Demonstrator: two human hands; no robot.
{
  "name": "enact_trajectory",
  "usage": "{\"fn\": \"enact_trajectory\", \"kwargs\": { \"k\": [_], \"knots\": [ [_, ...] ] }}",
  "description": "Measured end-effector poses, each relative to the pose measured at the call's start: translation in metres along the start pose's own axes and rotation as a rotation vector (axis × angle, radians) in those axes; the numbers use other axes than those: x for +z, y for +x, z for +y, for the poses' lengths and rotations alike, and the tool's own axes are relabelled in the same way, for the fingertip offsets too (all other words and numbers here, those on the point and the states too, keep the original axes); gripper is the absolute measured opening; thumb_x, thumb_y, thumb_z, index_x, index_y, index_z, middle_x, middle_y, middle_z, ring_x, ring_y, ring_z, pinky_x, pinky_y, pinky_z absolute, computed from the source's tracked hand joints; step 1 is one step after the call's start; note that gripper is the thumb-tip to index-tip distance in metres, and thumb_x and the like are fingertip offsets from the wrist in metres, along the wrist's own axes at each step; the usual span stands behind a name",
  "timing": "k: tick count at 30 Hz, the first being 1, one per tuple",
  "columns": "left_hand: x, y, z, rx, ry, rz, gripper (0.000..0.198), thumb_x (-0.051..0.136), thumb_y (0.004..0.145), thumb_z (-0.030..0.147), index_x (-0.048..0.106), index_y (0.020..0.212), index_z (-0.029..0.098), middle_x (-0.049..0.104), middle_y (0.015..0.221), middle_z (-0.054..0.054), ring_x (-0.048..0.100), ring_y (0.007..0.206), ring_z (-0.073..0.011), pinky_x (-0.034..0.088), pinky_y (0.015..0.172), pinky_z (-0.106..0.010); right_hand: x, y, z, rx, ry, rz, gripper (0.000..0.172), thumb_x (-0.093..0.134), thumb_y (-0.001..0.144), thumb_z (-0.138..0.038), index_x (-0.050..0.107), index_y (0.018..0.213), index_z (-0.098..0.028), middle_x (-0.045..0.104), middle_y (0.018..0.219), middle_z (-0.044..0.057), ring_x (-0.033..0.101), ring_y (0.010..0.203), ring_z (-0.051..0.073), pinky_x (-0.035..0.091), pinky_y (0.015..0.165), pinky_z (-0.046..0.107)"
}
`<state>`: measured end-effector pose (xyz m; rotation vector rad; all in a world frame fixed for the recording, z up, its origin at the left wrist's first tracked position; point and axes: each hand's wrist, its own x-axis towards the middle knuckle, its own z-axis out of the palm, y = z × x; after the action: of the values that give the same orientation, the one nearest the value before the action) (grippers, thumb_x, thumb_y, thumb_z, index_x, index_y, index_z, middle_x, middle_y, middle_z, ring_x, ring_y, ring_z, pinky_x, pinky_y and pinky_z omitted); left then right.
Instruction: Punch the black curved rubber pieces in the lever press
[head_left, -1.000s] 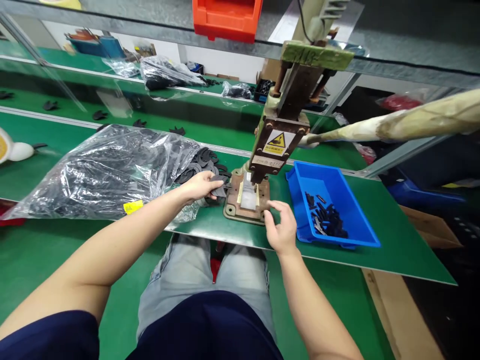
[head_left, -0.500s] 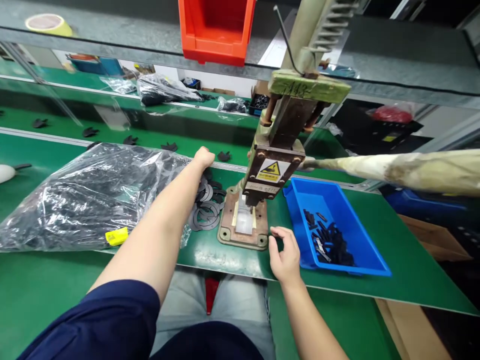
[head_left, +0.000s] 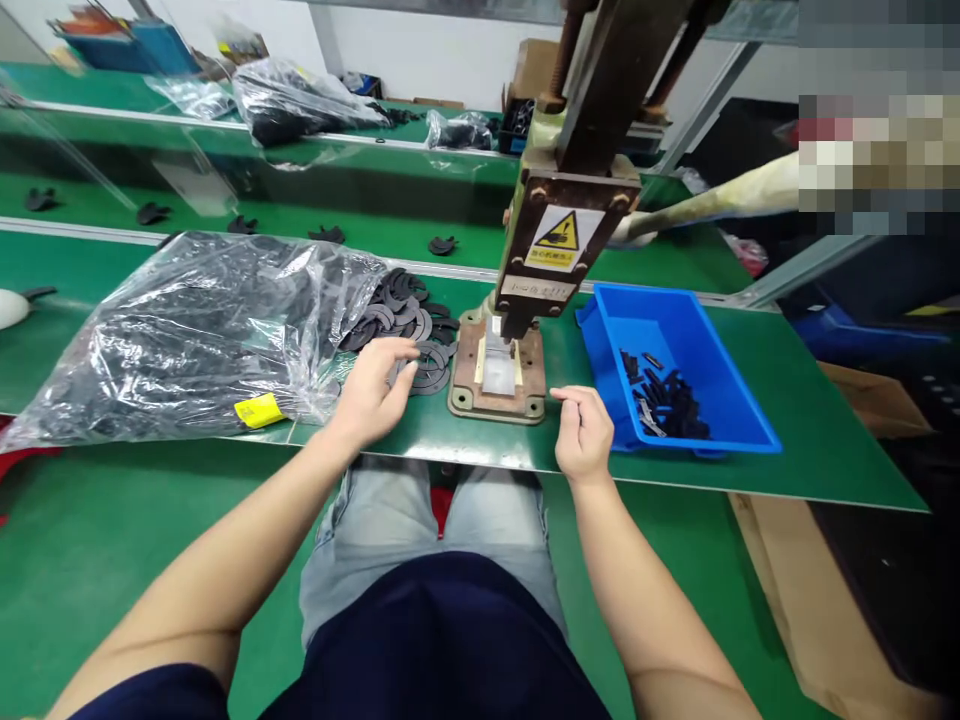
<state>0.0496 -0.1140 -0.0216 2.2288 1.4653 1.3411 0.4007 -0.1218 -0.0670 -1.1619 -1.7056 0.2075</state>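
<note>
My left hand [head_left: 377,390] is over the near edge of a pile of flat dark ring-shaped parts [head_left: 429,370], fingers apart, with nothing visible in it. The pile spills from a clear plastic bag [head_left: 202,330] on the left. My right hand [head_left: 583,432] rests at the right of the press base [head_left: 469,405], its fingers curled; whatever they hold, if anything, is hidden. Above the base stands the press head [head_left: 562,240] with a yellow warning label. A pale block [head_left: 499,375] sits on the base. Small black pieces lie in a blue bin [head_left: 720,400].
Dark curved parts [head_left: 442,245] lie in a row on the green strip behind the bench. The press lever [head_left: 720,198] extends to the right. Bags [head_left: 300,100] and boxes stand on the far bench. A cardboard box [head_left: 817,600] is at lower right.
My left hand has come back from the far edge of the bench to the ring pile. My right hand's fingers have curled in more. The view has tilted downward.
</note>
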Motion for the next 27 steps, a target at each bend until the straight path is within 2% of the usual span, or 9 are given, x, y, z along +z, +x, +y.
{"fn": "enact_trajectory", "kwargs": {
  "k": [2,4,10,14,17,22,27],
  "knots": [
    [0.009,-0.024,0.003,0.013,-0.013,0.097,0.018,0.061,0.104,0.027,0.068,0.120,0.023,0.073,0.126,-0.013,0.068,0.124,-0.0272,0.053,0.111,-0.050,-0.001,-0.002,-0.002,-0.016,-0.004,0.023,0.029,0.046,0.107,-0.029,0.074,0.112,-0.022,0.076,0.105,0.010,0.072,0.102,0.022,0.059,0.092,0.043],
    [0.019,-0.038,0.001,0.010,-0.017,0.176,0.017,0.062,0.104,0.028,0.067,0.119,0.022,0.072,0.123,-0.014,0.068,0.123,-0.0279,0.053,0.110,-0.051,-0.002,-0.004,-0.003,-0.028,-0.003,0.038,0.029,0.047,0.107,-0.030,0.075,0.111,-0.022,0.075,0.105,0.010,0.072,0.102,0.022,0.059,0.092,0.043],
    [0.030,-0.045,-0.014,-0.150,-0.104,0.346,0.024,0.055,0.110,0.043,0.066,0.116,0.023,0.070,0.119,-0.013,0.068,0.120,-0.0263,0.053,0.109,-0.049,-0.003,-0.010,0.001,-0.087,0.003,0.147,0.029,0.048,0.105,-0.030,0.076,0.107,-0.020,0.075,0.101,0.010,0.072,0.099,0.024,0.058,0.090,0.045],
    [0.028,-0.043,-0.019,-0.221,-0.151,0.369,0.028,0.053,0.111,0.048,0.066,0.113,0.023,0.070,0.117,-0.011,0.068,0.117,-0.0246,0.053,0.108,-0.047,0.003,-0.010,0.004,-0.127,-0.005,0.218,0.030,0.047,0.105,-0.030,0.075,0.106,-0.020,0.074,0.098,0.011,0.072,0.098,0.026,0.058,0.089,0.047],
    [0.026,-0.044,-0.016,-0.229,-0.184,0.348,0.027,0.054,0.111,0.046,0.068,0.110,0.023,0.071,0.116,-0.011,0.068,0.115,-0.0244,0.053,0.108,-0.047,0.000,-0.010,-0.003,-0.148,-0.018,0.210,0.028,0.047,0.105,-0.029,0.074,0.105,-0.021,0.073,0.097,0.010,0.072,0.097,0.025,0.059,0.086,0.047],
    [0.026,-0.050,-0.020,-0.258,-0.223,0.358,0.024,0.061,0.109,0.044,0.071,0.107,0.023,0.071,0.115,-0.010,0.068,0.117,-0.0256,0.052,0.111,-0.048,-0.021,-0.019,-0.023,-0.141,-0.107,0.165,0.026,0.044,0.104,-0.032,0.069,0.107,-0.026,0.070,0.095,0.008,0.073,0.097,0.026,0.062,0.085,0.052],
    [0.028,-0.050,-0.020,-0.270,-0.241,0.390,0.026,0.059,0.109,0.045,0.072,0.106,0.023,0.072,0.113,-0.009,0.069,0.117,-0.0258,0.053,0.111,-0.050,-0.048,-0.022,-0.045,-0.140,-0.119,0.222,0.024,0.046,0.103,-0.038,0.069,0.107,-0.031,0.066,0.090,0.008,0.072,0.092,0.029,0.064,0.080,0.056]
  ]
}}
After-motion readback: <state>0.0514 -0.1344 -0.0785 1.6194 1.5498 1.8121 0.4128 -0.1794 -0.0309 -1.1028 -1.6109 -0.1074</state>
